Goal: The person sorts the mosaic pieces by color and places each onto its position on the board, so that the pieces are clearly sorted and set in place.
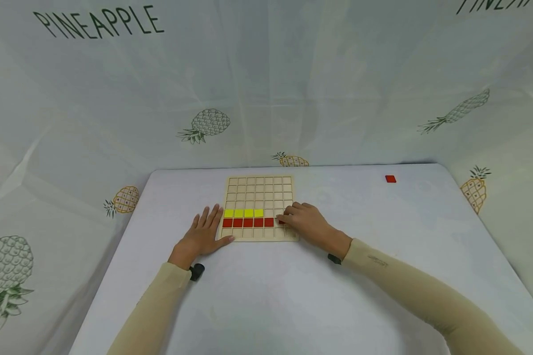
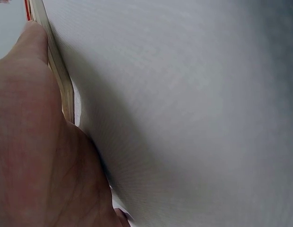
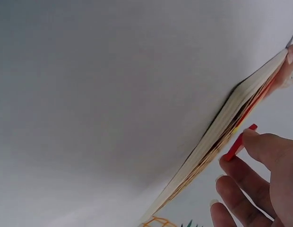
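A square wooden grid board (image 1: 259, 190) lies on the white table. Several red tiles (image 1: 248, 223) fill part of its second row from the near edge, and several yellow tiles (image 1: 244, 213) sit in the row behind. My right hand (image 1: 308, 222) pinches one red square tile (image 3: 240, 143) between thumb and forefinger, just over the board's right side in line with the red row. Flat beside the board's left edge rests my left hand (image 1: 204, 234), fingers straight, its thumb on the near left corner. The board's wooden side (image 2: 56, 66) shows by that thumb in the left wrist view.
One loose red tile (image 1: 390, 179) lies at the far right of the table (image 1: 266, 305). Behind the table hangs a pale cloth (image 1: 337, 74) printed with pineapples. Dark wrist bands (image 1: 197, 272) are on both wrists.
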Tool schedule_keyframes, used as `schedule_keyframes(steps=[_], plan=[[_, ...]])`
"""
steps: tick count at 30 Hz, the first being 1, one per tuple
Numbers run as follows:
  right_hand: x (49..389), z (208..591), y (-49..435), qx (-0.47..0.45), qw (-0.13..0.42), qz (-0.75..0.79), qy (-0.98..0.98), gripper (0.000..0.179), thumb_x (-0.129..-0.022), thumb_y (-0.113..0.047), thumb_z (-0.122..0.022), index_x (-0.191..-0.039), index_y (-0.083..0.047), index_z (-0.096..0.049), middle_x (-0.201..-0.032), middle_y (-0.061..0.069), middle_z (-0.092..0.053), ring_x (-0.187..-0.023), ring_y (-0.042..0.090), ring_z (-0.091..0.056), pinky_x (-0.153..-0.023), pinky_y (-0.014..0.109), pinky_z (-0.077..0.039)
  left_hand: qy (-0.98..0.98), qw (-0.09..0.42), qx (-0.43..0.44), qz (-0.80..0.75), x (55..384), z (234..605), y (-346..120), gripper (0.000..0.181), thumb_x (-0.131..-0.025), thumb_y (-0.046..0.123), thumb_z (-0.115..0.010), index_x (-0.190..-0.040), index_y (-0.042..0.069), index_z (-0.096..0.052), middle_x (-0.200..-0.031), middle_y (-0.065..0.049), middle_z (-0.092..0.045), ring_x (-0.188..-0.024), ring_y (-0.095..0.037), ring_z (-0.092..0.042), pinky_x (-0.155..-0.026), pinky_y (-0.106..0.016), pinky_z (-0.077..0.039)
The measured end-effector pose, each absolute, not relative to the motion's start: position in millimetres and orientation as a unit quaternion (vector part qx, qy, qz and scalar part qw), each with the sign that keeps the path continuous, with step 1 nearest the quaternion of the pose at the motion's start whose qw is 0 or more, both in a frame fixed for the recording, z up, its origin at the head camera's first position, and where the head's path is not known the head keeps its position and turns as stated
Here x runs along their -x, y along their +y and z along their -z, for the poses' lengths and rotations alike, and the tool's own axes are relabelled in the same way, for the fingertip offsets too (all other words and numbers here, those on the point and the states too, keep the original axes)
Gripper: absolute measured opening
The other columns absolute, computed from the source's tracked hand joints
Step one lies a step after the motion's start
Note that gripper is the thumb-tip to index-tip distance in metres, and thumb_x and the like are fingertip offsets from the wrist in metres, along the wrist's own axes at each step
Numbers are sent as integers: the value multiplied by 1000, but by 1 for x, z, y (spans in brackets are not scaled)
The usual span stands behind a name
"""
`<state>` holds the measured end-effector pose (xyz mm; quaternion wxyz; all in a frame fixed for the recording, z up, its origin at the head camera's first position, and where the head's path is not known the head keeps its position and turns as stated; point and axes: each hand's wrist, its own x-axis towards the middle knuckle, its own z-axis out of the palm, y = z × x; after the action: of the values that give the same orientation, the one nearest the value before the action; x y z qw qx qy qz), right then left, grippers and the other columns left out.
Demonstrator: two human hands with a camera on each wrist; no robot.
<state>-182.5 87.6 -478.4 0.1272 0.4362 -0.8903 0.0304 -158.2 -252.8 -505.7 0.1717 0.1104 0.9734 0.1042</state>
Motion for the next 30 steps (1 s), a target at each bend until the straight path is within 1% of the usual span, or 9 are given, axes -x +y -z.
schedule_keyframes(steps=[5, 7, 12, 19, 27, 30], plan=[[184, 478, 80, -432, 105, -38, -895, 27, -93, -11, -81, -119, -18, -80, -107, 2, -77, -101, 21, -69, -89, 39, -61, 973, 176, -111, -101, 160, 506, -252, 105, -102, 60, -57, -169, 0, -4, -177, -20, 3, -162, -44, 6, -130, -62, -1], [185, 479, 78, -429, 97, -39, -897, 24, -94, -16, -81, -118, -18, -80, -108, 2, -77, -100, 21, -69, -89, 39, -61, 973, 176, -112, -102, 160, 506, -251, 105, -102, 61, -57, -169, 0, -3, -177, -20, 3, -162, -44, 6, -130, -62, -1], [188, 480, 76, -423, 84, -41, -901, 24, -93, -20, -83, -117, -17, -81, -107, 0, -79, -97, 20, -67, -88, 38, -61, 973, 174, -113, -102, 161, 505, -250, 105, -102, 61, -58, -169, 0, -4, -177, -20, 3, -163, -44, 6, -130, -62, -1], [189, 480, 73, -423, 75, -46, -902, 22, -91, -18, -85, -113, -18, -83, -106, -2, -80, -96, 19, -67, -87, 36, -61, 974, 172, -114, -99, 161, 506, -250, 105, -102, 61, -58, -169, 1, -4, -177, -20, 2, -163, -44, 5, -130, -62, -2], [181, 479, 74, -432, 78, 25, -898, 34, -89, -5, -84, -121, -17, -81, -119, -1, -79, -105, 21, -68, -88, 36, -61, 971, 189, -108, -97, 157, 497, -248, 104, -103, 60, -57, -169, 0, -4, -177, -20, 3, -163, -44, 6, -130, -61, 0], [180, 479, 73, -426, 75, 29, -901, 35, -90, -4, -83, -122, -16, -81, -120, -1, -78, -106, 21, -68, -88, 37, -61, 971, 193, -104, -98, 156, 495, -247, 104, -102, 61, -57, -169, 0, -4, -178, -19, 3, -163, -44, 6, -130, -60, 2]])
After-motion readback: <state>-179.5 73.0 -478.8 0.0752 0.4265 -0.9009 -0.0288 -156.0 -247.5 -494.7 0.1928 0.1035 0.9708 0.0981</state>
